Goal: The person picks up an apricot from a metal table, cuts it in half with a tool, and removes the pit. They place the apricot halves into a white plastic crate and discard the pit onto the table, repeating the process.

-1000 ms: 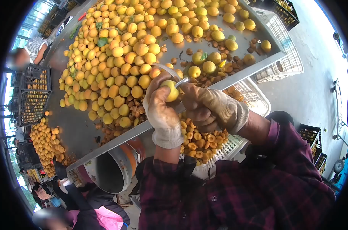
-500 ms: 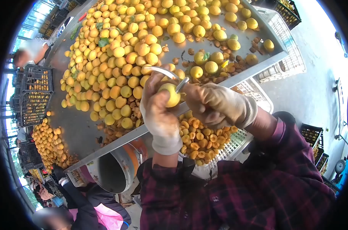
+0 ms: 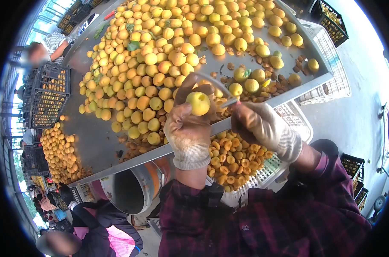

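Observation:
My gloved left hand holds a yellow-green apricot over the near edge of the metal table. On top of the fruit is a small dark dent or opening. My gloved right hand is closed round a knife with a curved blade, blurred by motion. Its blade arcs above and to the right of the apricot, apart from it. Just below both hands, halved apricots fill a white plastic crate.
Whole apricots are heaped across the table, with brown pits and scraps at right. A metal drum stands under the table edge. One co-worker is at lower left, another at upper left by black crates.
My right hand has drawn the knife away from the apricot, to the right and down. The left hand has opened somewhat around the fruit. The whole view has shifted slightly.

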A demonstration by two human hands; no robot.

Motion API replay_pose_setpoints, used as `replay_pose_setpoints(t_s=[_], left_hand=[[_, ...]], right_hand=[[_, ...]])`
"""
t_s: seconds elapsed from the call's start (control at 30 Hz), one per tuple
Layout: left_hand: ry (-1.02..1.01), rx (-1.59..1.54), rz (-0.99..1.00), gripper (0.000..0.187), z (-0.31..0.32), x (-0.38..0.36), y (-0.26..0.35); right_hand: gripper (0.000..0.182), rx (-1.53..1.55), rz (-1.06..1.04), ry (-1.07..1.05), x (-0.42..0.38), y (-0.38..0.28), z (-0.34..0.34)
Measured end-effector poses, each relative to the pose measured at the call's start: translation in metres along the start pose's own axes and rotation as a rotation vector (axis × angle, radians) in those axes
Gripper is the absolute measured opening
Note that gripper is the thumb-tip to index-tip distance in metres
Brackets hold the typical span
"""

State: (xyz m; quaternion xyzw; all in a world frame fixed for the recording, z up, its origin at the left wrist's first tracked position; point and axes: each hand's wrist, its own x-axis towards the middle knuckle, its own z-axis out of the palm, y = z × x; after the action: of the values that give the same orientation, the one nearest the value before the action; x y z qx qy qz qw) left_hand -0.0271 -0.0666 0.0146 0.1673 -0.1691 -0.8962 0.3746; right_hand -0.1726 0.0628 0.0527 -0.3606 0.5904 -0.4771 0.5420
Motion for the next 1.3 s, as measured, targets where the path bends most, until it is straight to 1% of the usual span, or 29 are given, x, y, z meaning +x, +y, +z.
replay_pose_setpoints(t_s=[0.07,0.1,0.17,0.3,0.37,0.4,0.47,0.5,0.57,0.7,0.77,0.87,1.0,1.1,1.17,1.2,1.27,1.3], left_hand=[[-0.002,0.09,0.049,0.066,0.001,0.0,0.001],[-0.001,0.09,0.051,0.066,0.001,0.0,0.001],[-0.021,0.298,0.168,0.071,0.002,0.0,0.0],[-0.051,0.4,0.183,0.075,0.011,-0.002,0.002],[-0.142,0.447,0.188,0.077,0.01,-0.003,0.002],[-0.14,0.446,0.183,0.077,0.012,-0.004,0.002],[-0.112,0.563,0.202,0.074,0.016,-0.005,0.003],[-0.112,0.561,0.198,0.074,0.016,-0.005,0.003],[-0.116,0.491,0.18,0.074,0.016,-0.003,0.004],[-0.112,0.5,0.127,0.073,0.018,-0.008,0.007],[-0.174,0.564,0.088,0.074,0.015,-0.007,0.009],[-0.153,0.611,0.045,0.073,0.018,-0.009,0.012],[-0.19,0.64,0.106,0.073,0.02,-0.011,0.01],[-0.173,0.675,0.082,0.074,0.023,-0.012,0.013],[-0.152,0.674,0.007,0.076,0.024,-0.013,0.016],[-0.152,0.673,0.006,0.076,0.024,-0.013,0.016],[-0.122,0.675,-0.009,0.08,0.024,-0.014,0.014],[-0.123,0.674,-0.009,0.08,0.025,-0.015,0.012]], right_hand=[[0.05,-0.187,-0.042,0.097,-0.003,-0.001,0.009],[0.05,-0.187,-0.043,0.095,-0.003,0.0,0.009],[0.046,-0.254,-0.055,0.156,-0.003,0.003,0.008],[0.045,-0.223,0.004,0.15,-0.005,0.004,0.003],[0.043,-0.288,-0.088,0.156,-0.006,0.011,0.003],[0.043,-0.287,-0.083,0.157,-0.008,0.01,0.004],[0.04,-0.37,-0.19,0.173,-0.011,0.007,0.005],[0.04,-0.37,-0.186,0.175,-0.012,0.007,0.004],[0.036,-0.477,-0.282,0.159,-0.015,0.006,-0.002],[0.033,-0.49,-0.224,0.102,-0.013,0.011,-0.008],[0.032,-0.519,-0.266,0.109,-0.014,0.014,-0.011],[0.033,-0.533,-0.3,0.116,-0.015,0.014,-0.013],[0.034,-0.574,-0.259,0.097,-0.019,0.009,-0.017],[0.034,-0.573,-0.232,0.087,-0.019,0.015,-0.017],[0.035,-0.602,-0.309,0.13,-0.021,0.017,-0.015],[0.035,-0.602,-0.308,0.13,-0.02,0.015,-0.016],[0.036,-0.673,-0.243,0.061,-0.019,0.008,-0.019],[0.036,-0.674,-0.242,0.061,-0.019,0.008,-0.018]])
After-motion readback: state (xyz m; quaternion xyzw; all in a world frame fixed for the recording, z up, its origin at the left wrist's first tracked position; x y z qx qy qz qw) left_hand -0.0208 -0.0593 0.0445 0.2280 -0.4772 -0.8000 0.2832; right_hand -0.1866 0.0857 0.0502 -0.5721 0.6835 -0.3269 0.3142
